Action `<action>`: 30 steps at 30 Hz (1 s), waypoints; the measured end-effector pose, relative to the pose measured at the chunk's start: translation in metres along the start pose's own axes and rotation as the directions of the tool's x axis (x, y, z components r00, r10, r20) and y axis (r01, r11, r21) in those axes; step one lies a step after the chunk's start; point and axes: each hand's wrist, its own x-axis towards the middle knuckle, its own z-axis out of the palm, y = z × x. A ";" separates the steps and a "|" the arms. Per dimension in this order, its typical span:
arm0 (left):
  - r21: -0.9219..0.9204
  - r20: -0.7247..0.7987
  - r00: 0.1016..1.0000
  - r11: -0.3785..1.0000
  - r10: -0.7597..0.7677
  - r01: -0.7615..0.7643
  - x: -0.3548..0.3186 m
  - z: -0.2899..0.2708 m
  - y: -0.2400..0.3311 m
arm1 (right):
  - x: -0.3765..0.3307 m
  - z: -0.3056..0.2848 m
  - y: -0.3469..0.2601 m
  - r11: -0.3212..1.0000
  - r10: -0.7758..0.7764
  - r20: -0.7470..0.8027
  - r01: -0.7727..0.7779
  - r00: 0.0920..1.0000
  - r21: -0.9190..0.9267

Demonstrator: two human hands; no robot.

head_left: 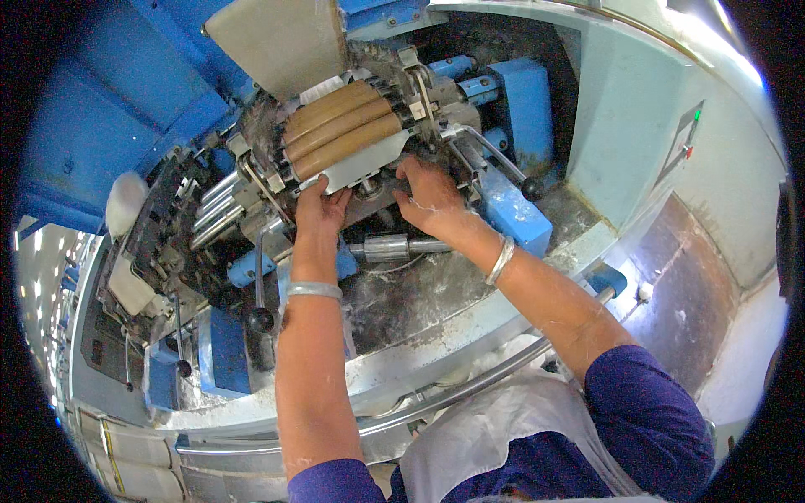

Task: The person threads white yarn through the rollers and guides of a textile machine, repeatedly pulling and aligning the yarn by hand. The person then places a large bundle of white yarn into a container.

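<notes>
We look down on a pale grey, lint-dusted metal machine bed (436, 293) with a curved front edge, inside a workshop of blue and pale green machine housings; a pale green panel (637, 109) rises at the bed's right edge. At the bed's far edge sit three tan cylindrical rollers (340, 127) lying side by side, tilted, with a flat grey metal plate (360, 168) just below them. Black-knobbed steel levers stand nearby: one (531, 188) to the right of the rollers, another (260, 318) near the bed's left edge. A short shiny steel shaft (387, 247) lies between our forearms, and a white fluffy tuft (126, 201) clings at the far left. Our left hand (319, 210), a silver bangle (314, 290) on its wrist, has its fingers reaching up against the lower edge of the grey plate. Our right hand (432, 197), also bangled, is loosely curled, resting on the mechanism just right of the plate; we cannot tell whether it grips anything.
</notes>
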 end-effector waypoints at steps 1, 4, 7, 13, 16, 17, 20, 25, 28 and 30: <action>-0.027 0.004 1.000 1.000 0.004 -0.004 -0.002 0.001 0.000 | 0.001 0.000 0.000 1.000 -0.004 0.002 0.004 1.000 -0.006; -0.036 -0.038 0.999 0.999 0.030 -0.031 -0.011 0.003 -0.001 | 0.001 0.000 0.002 0.995 -0.032 -0.055 0.037 0.998 0.089; -0.060 0.031 0.999 0.998 0.021 -0.019 -0.016 0.002 0.000 | 0.000 0.001 0.001 0.989 0.010 -0.055 -0.002 0.998 0.145; -0.025 -0.009 1.000 1.000 0.013 -0.013 -0.006 -0.002 -0.002 | -0.003 -0.003 0.000 0.999 0.029 0.056 -0.030 0.998 0.031; -0.083 -0.008 1.000 0.996 0.021 -0.021 -0.001 -0.003 -0.004 | -0.003 -0.005 -0.001 0.998 0.010 0.031 -0.012 0.999 0.056; -0.074 -0.005 1.000 0.997 0.028 -0.028 0.000 -0.003 -0.003 | -0.002 -0.005 -0.002 0.997 0.018 0.022 -0.020 1.000 0.074; -0.065 -0.013 0.999 0.997 0.032 -0.033 0.001 -0.004 -0.003 | -0.001 -0.004 -0.004 1.000 0.016 0.051 -0.017 0.999 0.023; -0.041 -0.022 0.998 0.998 0.054 -0.055 0.002 -0.004 -0.005 | -0.003 0.000 -0.005 0.997 0.007 0.088 0.000 0.996 -0.076; -0.047 -0.031 0.999 0.999 0.027 -0.029 0.004 -0.008 -0.006 | -0.005 -0.002 -0.009 0.987 -0.001 0.097 0.017 0.995 -0.158; -0.047 -0.021 1.000 0.999 -0.021 0.020 0.006 -0.011 -0.006 | -0.007 -0.010 -0.018 0.989 -0.005 0.111 0.021 0.994 -0.143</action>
